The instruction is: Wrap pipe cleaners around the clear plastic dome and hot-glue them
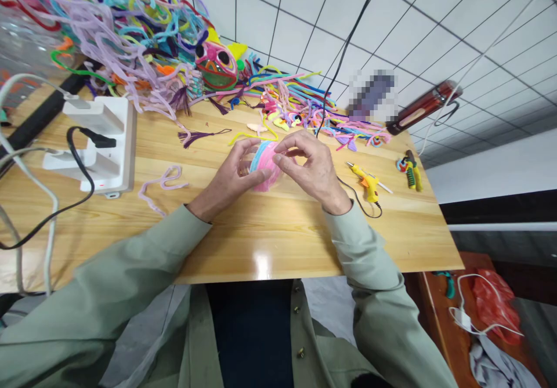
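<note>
Over the middle of the table I hold a rounded, clear-looking piece wrapped in pink and light-blue fuzzy pipe cleaner [268, 173]. Around its left side curl the fingers and thumb of my left hand [237, 173]. On the right, my right hand [311, 165] has thumb and forefinger pinched together at the pink windings; the exact bit between them is too small to make out. Just behind lie a yellow pipe cleaner [277, 137] and a small pale pink piece [256, 127]. A yellow glue gun [369, 184] rests right of my right hand.
A white power strip [124, 144] with plugs and cables stands at the left. Pipe cleaners [100, 34] heap up at the back left, beside a pink-rimmed figure [216, 63]. Pliers [411, 170] and a dark red cylinder [424, 107] are at the right. A black cable hangs behind my hands.
</note>
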Demonstrator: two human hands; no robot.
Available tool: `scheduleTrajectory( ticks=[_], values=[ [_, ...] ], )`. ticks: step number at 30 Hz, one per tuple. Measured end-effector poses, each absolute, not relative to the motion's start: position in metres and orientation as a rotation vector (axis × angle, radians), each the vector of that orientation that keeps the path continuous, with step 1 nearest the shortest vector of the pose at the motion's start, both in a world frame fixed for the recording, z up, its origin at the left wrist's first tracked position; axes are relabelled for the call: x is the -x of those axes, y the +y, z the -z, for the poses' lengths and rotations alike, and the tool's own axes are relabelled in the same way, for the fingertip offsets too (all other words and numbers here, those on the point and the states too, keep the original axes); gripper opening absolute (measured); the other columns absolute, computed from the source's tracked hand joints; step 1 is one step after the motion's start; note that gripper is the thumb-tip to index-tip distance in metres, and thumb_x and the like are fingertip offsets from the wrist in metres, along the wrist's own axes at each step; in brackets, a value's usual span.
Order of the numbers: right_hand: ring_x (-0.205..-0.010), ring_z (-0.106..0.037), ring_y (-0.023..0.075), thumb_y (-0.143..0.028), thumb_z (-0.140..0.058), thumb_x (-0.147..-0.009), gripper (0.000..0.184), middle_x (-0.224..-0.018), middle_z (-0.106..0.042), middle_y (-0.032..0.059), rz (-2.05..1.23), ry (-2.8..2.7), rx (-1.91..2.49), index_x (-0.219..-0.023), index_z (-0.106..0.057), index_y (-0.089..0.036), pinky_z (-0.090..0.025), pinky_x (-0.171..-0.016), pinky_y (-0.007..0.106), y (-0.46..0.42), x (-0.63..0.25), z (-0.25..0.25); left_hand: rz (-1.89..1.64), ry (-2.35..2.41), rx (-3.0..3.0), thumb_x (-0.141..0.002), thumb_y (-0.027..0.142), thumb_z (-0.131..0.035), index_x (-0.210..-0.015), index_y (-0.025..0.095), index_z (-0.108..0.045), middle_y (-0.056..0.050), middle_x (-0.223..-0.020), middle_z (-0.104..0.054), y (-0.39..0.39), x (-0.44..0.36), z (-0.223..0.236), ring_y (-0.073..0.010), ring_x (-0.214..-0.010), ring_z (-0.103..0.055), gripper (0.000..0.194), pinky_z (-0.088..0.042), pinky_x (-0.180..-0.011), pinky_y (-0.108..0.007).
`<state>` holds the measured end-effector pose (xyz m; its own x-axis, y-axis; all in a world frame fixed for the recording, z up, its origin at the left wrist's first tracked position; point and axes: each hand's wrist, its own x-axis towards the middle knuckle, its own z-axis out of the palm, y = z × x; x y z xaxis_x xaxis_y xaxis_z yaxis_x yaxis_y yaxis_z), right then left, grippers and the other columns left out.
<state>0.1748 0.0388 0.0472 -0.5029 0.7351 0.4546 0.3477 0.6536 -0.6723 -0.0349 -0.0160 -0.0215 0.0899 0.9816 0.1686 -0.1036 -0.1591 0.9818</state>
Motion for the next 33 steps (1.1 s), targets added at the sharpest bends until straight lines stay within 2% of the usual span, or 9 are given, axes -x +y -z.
scheduleTrajectory(
  ticks=[4,7,14,20,24,28,33],
  values=[
    [-0.099,-0.074,0.0225,-0.041,-0.080,-0.103,0.015,-0.100,-0.079,0.0032,-0.618,-2.121,0.805,-0.099,-0.079,-0.027,-0.065,-0.088,0.039,0.040,-0.174,-0.044,-1.313,0.997,-1.302,-0.080,0.070,-0.097,-0.148,0.030,-0.054,-0.012,-0.155,-0.066,-0.016,0.032,0.022,-0.0387,-0.146,-0.068,0.090,-0.067,-0.112,-0.053],
    [-0.100,-0.076,0.0226,-0.040,-0.081,-0.104,0.015,-0.102,-0.081,0.0037,-0.561,-2.116,0.743,-0.101,-0.080,-0.026,-0.063,-0.094,0.041,0.042,-0.174,-0.042,-1.322,1.027,-1.308,-0.080,0.069,-0.096,-0.150,0.027,-0.052,-0.014,-0.154,-0.066,-0.015,0.032,0.023,-0.0387,-0.144,-0.068,0.093,-0.067,-0.112,-0.052],
    [-0.114,-0.077,0.0239,-0.051,-0.062,-0.118,0.032,-0.114,-0.085,0.0057,-0.642,-2.170,0.689,-0.113,-0.085,-0.029,-0.061,-0.106,0.045,0.048,-0.181,-0.043,-1.323,1.030,-1.311,-0.079,0.075,-0.094,-0.146,0.026,-0.054,-0.015,-0.158,-0.067,-0.007,0.036,0.027,-0.0391,-0.143,-0.070,0.092,-0.066,-0.114,-0.054],
    [-0.107,-0.077,0.0226,-0.054,-0.069,-0.113,0.031,-0.109,-0.084,0.0044,-0.706,-2.089,0.748,-0.106,-0.085,-0.028,-0.062,-0.100,0.042,0.047,-0.178,-0.041,-1.312,1.010,-1.341,-0.083,0.073,-0.092,-0.147,0.026,-0.055,-0.014,-0.158,-0.066,-0.009,0.036,0.026,-0.0382,-0.145,-0.068,0.088,-0.064,-0.116,-0.051],
    [-0.101,-0.075,0.0209,-0.042,-0.080,-0.105,0.015,-0.104,-0.081,0.0029,-0.732,-2.033,0.784,-0.102,-0.083,-0.027,-0.063,-0.092,0.038,0.043,-0.173,-0.039,-1.315,0.990,-1.284,-0.081,0.067,-0.097,-0.146,0.026,-0.057,-0.013,-0.157,-0.065,-0.010,0.035,0.025,-0.0368,-0.140,-0.070,0.087,-0.065,-0.113,-0.050],
    [-0.098,-0.075,0.0201,-0.033,-0.083,-0.101,0.006,-0.102,-0.080,0.0021,-0.766,-1.997,0.781,-0.099,-0.082,-0.027,-0.063,-0.091,0.037,0.041,-0.171,-0.039,-1.297,0.987,-1.273,-0.082,0.063,-0.097,-0.147,0.025,-0.057,-0.013,-0.156,-0.066,-0.011,0.036,0.023,-0.0372,-0.141,-0.069,0.086,-0.063,-0.116,-0.051],
    [-0.101,-0.075,0.0215,-0.040,-0.080,-0.103,0.014,-0.104,-0.081,0.0028,-0.852,-1.988,0.820,-0.096,-0.082,-0.028,-0.064,-0.092,0.039,0.043,-0.173,-0.041,-1.310,0.975,-1.277,-0.082,0.059,-0.097,-0.147,0.025,-0.057,-0.013,-0.156,-0.065,-0.011,0.036,0.023,-0.0372,-0.141,-0.069,0.083,-0.062,-0.117,-0.053]
  ],
)
